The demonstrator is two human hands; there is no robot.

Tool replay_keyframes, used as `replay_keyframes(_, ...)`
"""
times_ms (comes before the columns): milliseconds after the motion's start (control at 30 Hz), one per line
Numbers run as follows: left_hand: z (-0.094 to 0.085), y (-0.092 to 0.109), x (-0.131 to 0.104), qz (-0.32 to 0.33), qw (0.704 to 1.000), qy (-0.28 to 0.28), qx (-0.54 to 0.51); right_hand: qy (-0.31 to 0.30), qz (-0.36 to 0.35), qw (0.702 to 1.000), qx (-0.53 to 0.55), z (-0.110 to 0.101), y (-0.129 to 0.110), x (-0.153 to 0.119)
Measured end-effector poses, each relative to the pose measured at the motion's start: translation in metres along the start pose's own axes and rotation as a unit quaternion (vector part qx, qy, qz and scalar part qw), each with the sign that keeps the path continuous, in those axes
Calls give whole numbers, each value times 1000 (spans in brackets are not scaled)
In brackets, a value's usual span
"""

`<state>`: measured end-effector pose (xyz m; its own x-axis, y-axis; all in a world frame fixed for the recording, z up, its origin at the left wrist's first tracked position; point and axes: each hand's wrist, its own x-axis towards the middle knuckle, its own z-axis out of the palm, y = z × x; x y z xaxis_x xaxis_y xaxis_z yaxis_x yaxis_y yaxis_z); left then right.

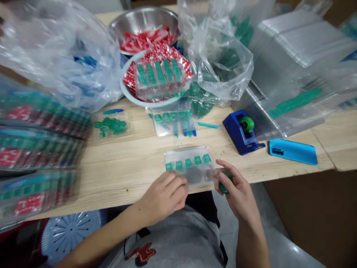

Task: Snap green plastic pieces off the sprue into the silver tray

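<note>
A clear plastic tray (195, 175) lies near the table's front edge, with a row of green translucent block-like pieces (188, 162) along its upper part. My left hand (169, 195) is over the tray's lower left corner, fingers curled together; whatever they hold is hidden. Just right of the tray, my right hand (237, 186) is closed around a few dark green pieces (224, 183), with its index finger stretched out. Behind the tray sits another clear tray (163, 129) with green pieces and several blue and teal sticks.
Filled packs (41, 149) are stacked at left. A small tray of green pieces (111, 125), a basin (126, 89), a steel bowl (145, 16) and plastic bags (223, 56) stand behind. A blue tape dispenser (240, 132), phone (295, 152) and clear sheets (301, 41) are at right.
</note>
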<state>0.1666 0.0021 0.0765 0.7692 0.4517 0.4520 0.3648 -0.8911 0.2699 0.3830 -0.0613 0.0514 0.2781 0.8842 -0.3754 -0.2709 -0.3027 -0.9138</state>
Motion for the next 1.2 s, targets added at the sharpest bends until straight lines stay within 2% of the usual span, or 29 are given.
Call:
replay_keyframes(133,10,-3,-4,25,997,32,65,6,-16,999,30,6,-5,3)
replay_keyframes(200,3,-9,-1,43,993,39,102,0,-33,998,47,9,-11,5)
replay_keyframes(267,-11,-23,7,56,984,74,153,-6,-50,997,65,12,-17,7)
replay_keyframes(367,-34,-63,30,55,957,153,238,-6,-76,994,78,17,-24,12)
replay_keyframes(500,-44,-140,69,-6,946,202,255,9,-79,996,44,18,-23,20)
replay_keyframes(600,-38,-186,92,-52,960,167,220,7,-47,998,32,15,-15,22)
replay_keyframes(667,-32,-201,98,-85,971,117,192,4,-29,999,32,12,-11,22)
replay_keyframes(733,-29,-207,98,-97,973,99,184,3,-11,999,38,11,-8,22)
replay_keyframes(833,-32,-206,93,-96,971,116,185,4,11,997,73,14,-11,24)
replay_keyframes(933,-39,-189,88,-99,971,145,165,-14,37,986,163,24,-22,26)
replay_keyframes(1033,-41,-147,78,-102,972,195,82,-76,74,960,257,39,-34,27)
replay_keyframes(1100,-37,-108,67,-113,974,195,-30,-116,92,945,290,49,-40,26)
replay_keyframes(1200,-29,-57,47,-124,978,81,-148,-155,99,937,297,60,-42,24)
